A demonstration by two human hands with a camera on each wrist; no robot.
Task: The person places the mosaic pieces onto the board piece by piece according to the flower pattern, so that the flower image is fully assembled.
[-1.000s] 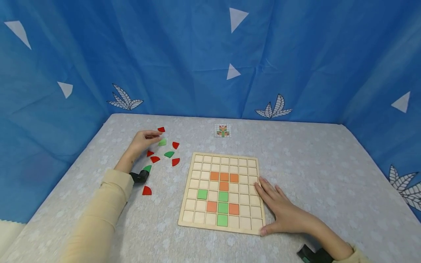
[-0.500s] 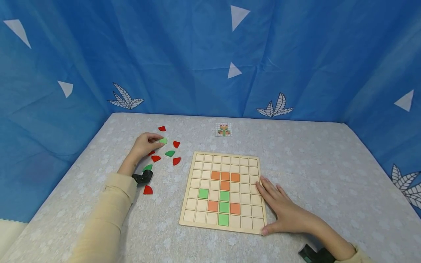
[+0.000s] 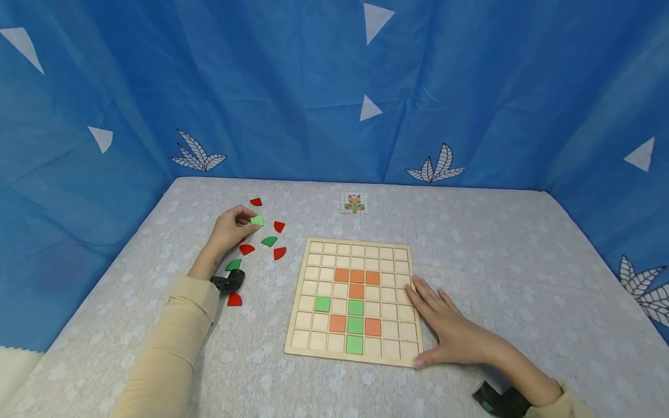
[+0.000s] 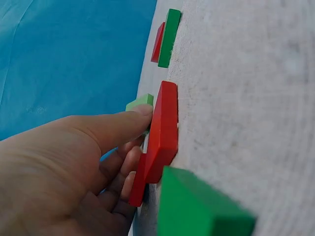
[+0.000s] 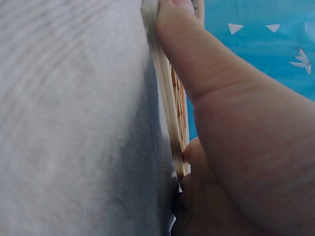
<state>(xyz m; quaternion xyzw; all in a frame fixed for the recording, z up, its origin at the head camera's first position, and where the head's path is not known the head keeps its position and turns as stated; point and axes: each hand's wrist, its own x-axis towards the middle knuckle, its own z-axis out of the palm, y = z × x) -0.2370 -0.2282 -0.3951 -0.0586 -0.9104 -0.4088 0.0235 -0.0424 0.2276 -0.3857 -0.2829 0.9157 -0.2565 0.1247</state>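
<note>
Between thumb and fingertips, my left hand (image 3: 229, 229) pinches a small light green tile (image 3: 257, 220) at the left of the table. In the left wrist view the thumb lies over part of that tile (image 4: 140, 102), with a red piece (image 4: 163, 130) just beside it. My right hand (image 3: 452, 331) rests along the right edge of a square wooden grid board (image 3: 345, 360), fingers extended and thumb at the near corner. Orange tiles (image 3: 357, 276) and green tiles (image 3: 355, 325) sit in some of the board's cells.
Red quarter-round pieces (image 3: 279, 253) and green leaf-like ones (image 3: 269, 241) lie scattered around the left hand. A small card with a gridded flower pattern (image 3: 353, 203) lies behind the board. A blue curtain (image 3: 292, 93) hangs along the back of the table.
My left hand has closed its thumb and fingers on the light green tile, which lay flat on the table before. The right hand has stayed at the board's edge.
</note>
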